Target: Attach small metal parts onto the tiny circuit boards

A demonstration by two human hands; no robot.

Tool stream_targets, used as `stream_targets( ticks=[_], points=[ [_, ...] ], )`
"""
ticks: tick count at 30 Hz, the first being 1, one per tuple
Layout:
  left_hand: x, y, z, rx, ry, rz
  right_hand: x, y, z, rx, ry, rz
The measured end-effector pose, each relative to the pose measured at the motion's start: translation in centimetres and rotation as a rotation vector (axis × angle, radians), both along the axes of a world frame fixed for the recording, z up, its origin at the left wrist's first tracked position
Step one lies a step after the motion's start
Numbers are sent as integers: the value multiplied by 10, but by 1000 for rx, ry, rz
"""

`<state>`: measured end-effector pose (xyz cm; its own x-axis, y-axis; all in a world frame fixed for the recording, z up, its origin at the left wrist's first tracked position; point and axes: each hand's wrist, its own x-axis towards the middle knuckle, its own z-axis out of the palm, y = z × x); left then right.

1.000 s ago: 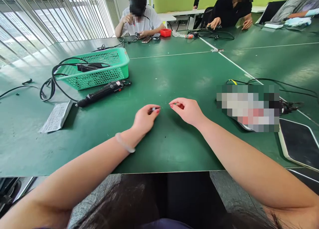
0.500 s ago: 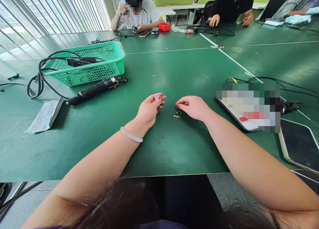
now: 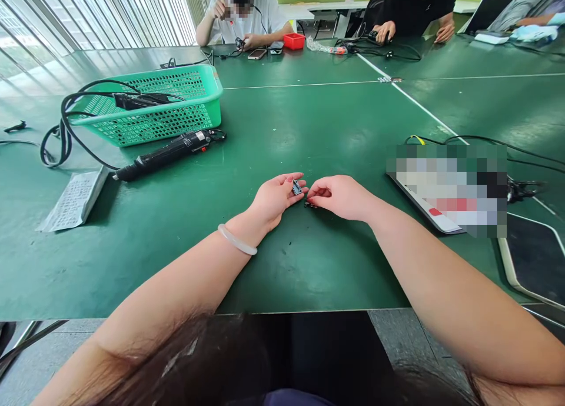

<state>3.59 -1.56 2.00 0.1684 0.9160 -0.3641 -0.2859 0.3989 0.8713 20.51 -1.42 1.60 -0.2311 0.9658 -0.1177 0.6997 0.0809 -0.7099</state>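
Note:
My left hand (image 3: pixel 276 201), palm turned up, has its thumb pressed on a small grey-blue rectangular part (image 3: pixel 296 187) with dark marks, which lies across the fingers. Its exact kind is too small to tell. Just to the right, my right hand (image 3: pixel 342 195) has thumb and fingertips pinched together low at the table, beside the left fingertips. Tiny dark pieces (image 3: pixel 310 205) lie under the right fingertips and are partly covered by them. Whatever the right fingers may hold is hidden.
A black electric screwdriver (image 3: pixel 165 154) lies before a green basket (image 3: pixel 172 115) holding cables. Left of it is a paper packet (image 3: pixel 73 200). On the right are a blurred-out flat object (image 3: pixel 445 188) and a phone (image 3: pixel 534 253). Other people sit across the green table (image 3: pixel 145 265).
Both hands have come closer together. The left moved right and turned, so its grey-blue part shows more clearly. The right fingertips went down onto the tiny pieces on the table.

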Motion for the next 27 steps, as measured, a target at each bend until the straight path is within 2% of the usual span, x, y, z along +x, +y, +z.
stream_targets(
  ticks=[6, 14, 20, 27],
  points=[
    [0, 1, -3, 20, -10, -8, -2, -1, 1, -50, 234, -59],
    [0, 1, -4, 27, 10, -32, 0, -1, 1, 38, 473, -91],
    [1, -1, -1, 39, 11, -61, -1, 0, -2, 66, 487, -107],
    [2, -1, -2, 54, -8, -80, -4, 2, -5, 5, 587, -176]
  ],
)
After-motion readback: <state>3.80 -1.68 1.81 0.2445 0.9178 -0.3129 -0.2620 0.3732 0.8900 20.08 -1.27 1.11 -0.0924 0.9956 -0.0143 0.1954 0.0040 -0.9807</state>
